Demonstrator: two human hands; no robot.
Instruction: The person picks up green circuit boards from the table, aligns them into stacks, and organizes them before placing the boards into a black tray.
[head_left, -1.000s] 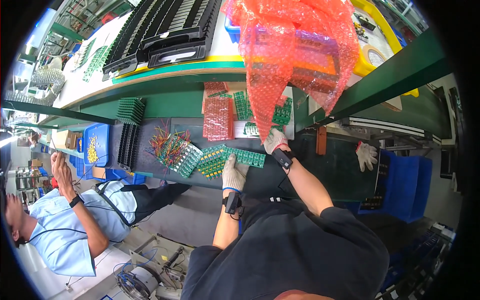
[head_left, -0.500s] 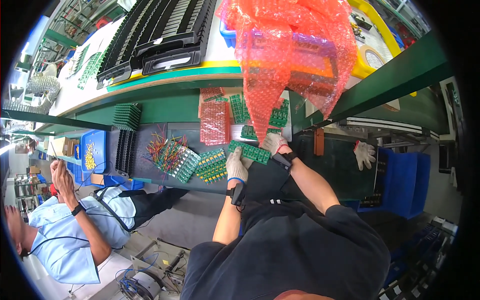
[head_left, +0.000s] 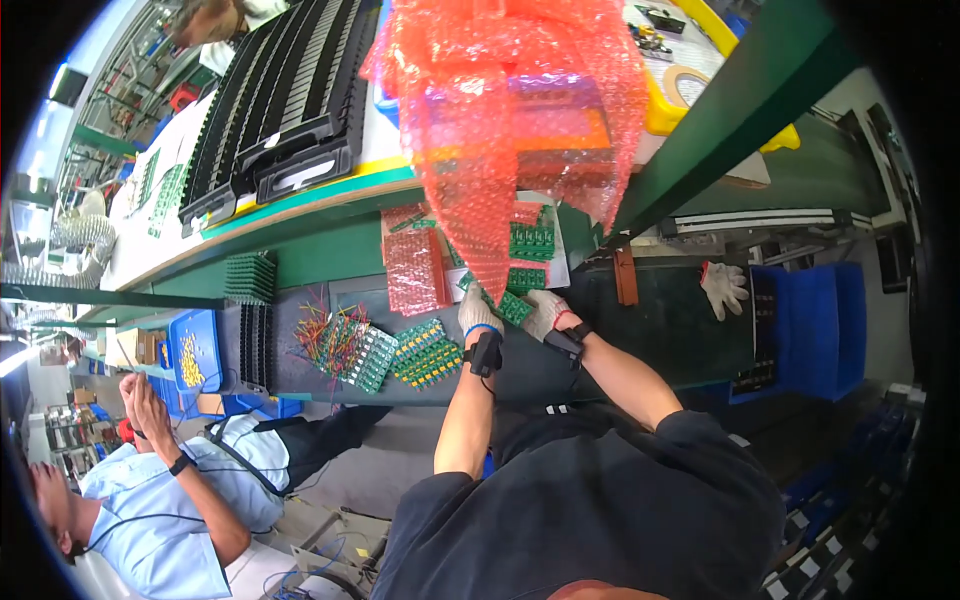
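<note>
Both gloved hands are gripping one green circuit board (head_left: pixel 514 306) above the dark bench (head_left: pixel 660 330): left hand (head_left: pixel 479 316) closing on its left end, right hand (head_left: pixel 545 312) on its right end, beneath hanging red bubble wrap (head_left: pixel 510 120); more boards (head_left: pixel 428 352) lying nearby.

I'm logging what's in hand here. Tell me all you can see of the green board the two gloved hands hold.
The green board is a flat, thin circuit panel, bright green with small pale marks across its face; finer detail is too small to tell. It is held tilted above the dark belt, gripped by the gloved left hand at one end and the gloved right hand at the other. The tip of the red bubble wrap hangs down right at it. Similar green boards lie nearby.
</note>
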